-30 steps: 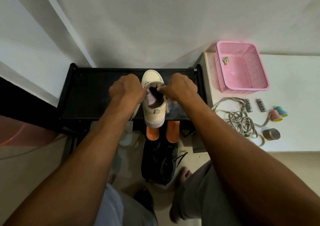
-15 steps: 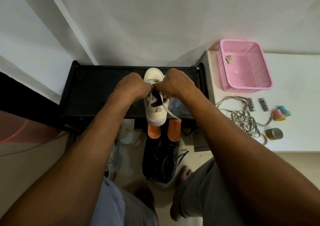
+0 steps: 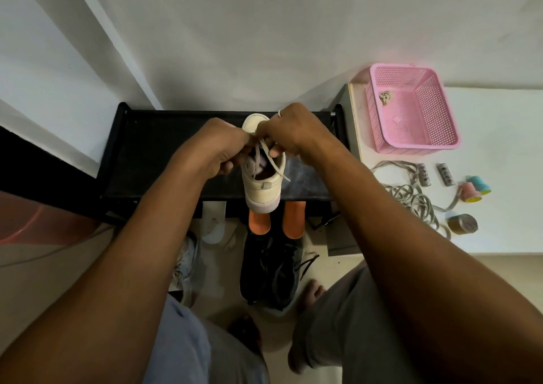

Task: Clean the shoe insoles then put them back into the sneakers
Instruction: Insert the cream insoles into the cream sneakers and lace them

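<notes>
Left hand (image 3: 217,145) and right hand (image 3: 293,130) each pinch the laces (image 3: 271,160) of the cream sneaker (image 3: 264,189), heel overhanging the black shelf (image 3: 164,154) above the orange insoles (image 3: 258,222); a hard tug could tip it off.

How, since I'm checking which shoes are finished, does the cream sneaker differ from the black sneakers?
The cream sneaker stands on the black rack; the black sneakers lie on the floor below. The cream sneaker is a single shoe; the black sneakers are a pair. The left hand and right hand pinch the cream sneaker's laces; the black sneakers go untouched. Both kinds lace up.
</notes>
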The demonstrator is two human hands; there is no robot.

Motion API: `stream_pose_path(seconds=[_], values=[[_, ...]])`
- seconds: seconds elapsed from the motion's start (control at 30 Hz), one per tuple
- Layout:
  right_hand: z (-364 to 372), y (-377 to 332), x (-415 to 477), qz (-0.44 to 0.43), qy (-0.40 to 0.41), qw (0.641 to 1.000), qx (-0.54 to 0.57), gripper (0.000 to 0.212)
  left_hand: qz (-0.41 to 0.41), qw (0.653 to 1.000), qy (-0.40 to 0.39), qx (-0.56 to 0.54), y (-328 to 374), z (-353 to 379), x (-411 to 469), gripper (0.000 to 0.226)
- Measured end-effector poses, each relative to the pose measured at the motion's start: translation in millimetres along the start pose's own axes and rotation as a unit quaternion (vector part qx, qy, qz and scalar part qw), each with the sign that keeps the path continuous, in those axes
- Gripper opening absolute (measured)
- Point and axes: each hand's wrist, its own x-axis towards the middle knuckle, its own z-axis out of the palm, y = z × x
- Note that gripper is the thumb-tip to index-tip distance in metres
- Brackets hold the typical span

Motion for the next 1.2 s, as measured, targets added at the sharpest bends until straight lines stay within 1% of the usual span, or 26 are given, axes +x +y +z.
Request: stream_pose_path(seconds=[0.1,0.17,0.23,0.33,0.47,0.6,0.7,0.77,0.87,0.93,1.07,1.2], values=[[-1.6,0.2,-0.6,0.006,-0.011,0.996,0.085,0.014,0.01,0.999,0.013,-0.031,1.7,-1.3,-0.1,0.017],[-2.6,-0.1,-1.3,0.016,-0.016,0.992,0.121,0.014,0.014,0.999,0.016,-0.048,2.3,-1.7,0.0,0.017],[-4.3,-1.2,-2.7,0.024,-0.02,0.99,0.136,0.014,0.019,0.998,0.021,-0.057,2.7,-1.2,-0.2,0.016],[-6.5,-2.9,-3.8,0.019,-0.021,0.989,0.147,0.007,0.032,0.997,0.029,-0.064,3.2,-1.2,-1.4,0.014],[-6.5,-2.6,-2.2,0.021,-0.011,0.985,0.171,0.008,0.043,0.996,0.036,-0.074,3.8,-1.0,-3.8,0.014],[-7.0,-2.5,-1.8,0.015,0.003,0.98,0.197,0.006,0.037,0.996,0.042,-0.069,3.0,-1.3,-3.5,0.016],[-6.7,-1.0,-0.3,0.006,0.01,0.982,0.19,0.002,0.042,0.996,0.045,-0.058,2.7,-1.0,-3.2,0.015],[-6.4,-0.4,0.7,0.005,0.009,0.985,0.174,0.007,0.046,0.997,0.045,-0.052,2.5,-0.8,-4.3,0.014],[-6.6,-0.2,0.6,0.008,-0.012,0.991,0.132,0.006,0.057,0.997,0.028,-0.032,3.5,-0.8,-9.3,0.013],[-6.4,-0.5,0.4,0.018,-0.028,0.994,0.108,0.004,0.06,0.998,0.017,0.008,4.7,-1.2,-14.0,0.014],[-5.2,-0.2,1.2,0.035,-0.053,0.995,0.078,0.012,0.051,0.997,0.01,0.062,4.5,-0.4,-14.7,0.017],[-4.8,0.0,-0.4,0.044,-0.072,0.995,0.055,0.012,0.028,0.996,0.0,0.086,5.9,1.9,-13.3,0.015]])
